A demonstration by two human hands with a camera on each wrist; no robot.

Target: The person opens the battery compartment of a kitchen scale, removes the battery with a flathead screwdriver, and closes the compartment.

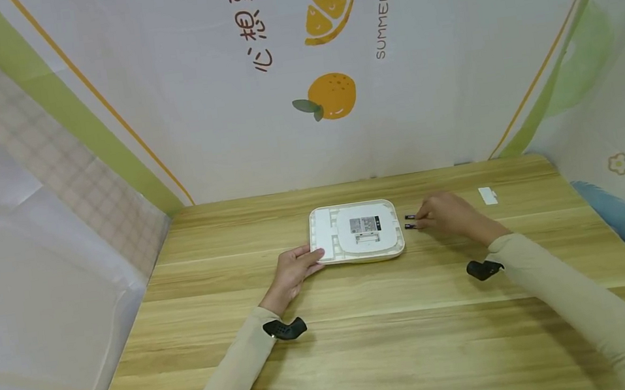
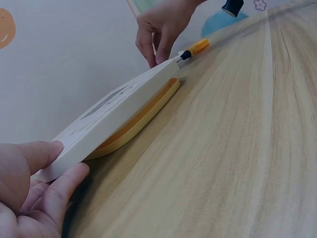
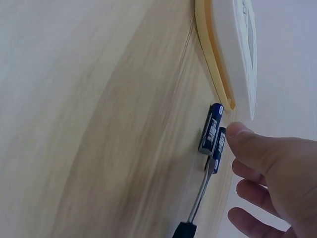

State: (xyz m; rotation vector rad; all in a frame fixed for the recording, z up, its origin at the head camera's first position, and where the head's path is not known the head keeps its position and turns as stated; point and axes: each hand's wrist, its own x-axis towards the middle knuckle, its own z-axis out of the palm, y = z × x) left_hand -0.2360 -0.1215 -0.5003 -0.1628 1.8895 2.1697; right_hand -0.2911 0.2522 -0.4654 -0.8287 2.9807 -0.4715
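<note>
A white device with rounded corners lies back side up, its small battery compartment uncovered. My left hand holds its left edge, thumb on top and fingers beneath. A yellow-orange layer shows under the white body. To its right, two dark blue batteries, one nearer and one farther, lie side by side on the table. My right hand is over them, thumb tip close beside the farther battery. A screwdriver lies with its tip at the batteries; its orange-and-black handle shows in the left wrist view.
A small white cover piece lies on the wooden table, right of my right hand. A printed cloth hangs along the back edge, with more cloth at both sides. Black wrist cameras sit on both sleeves.
</note>
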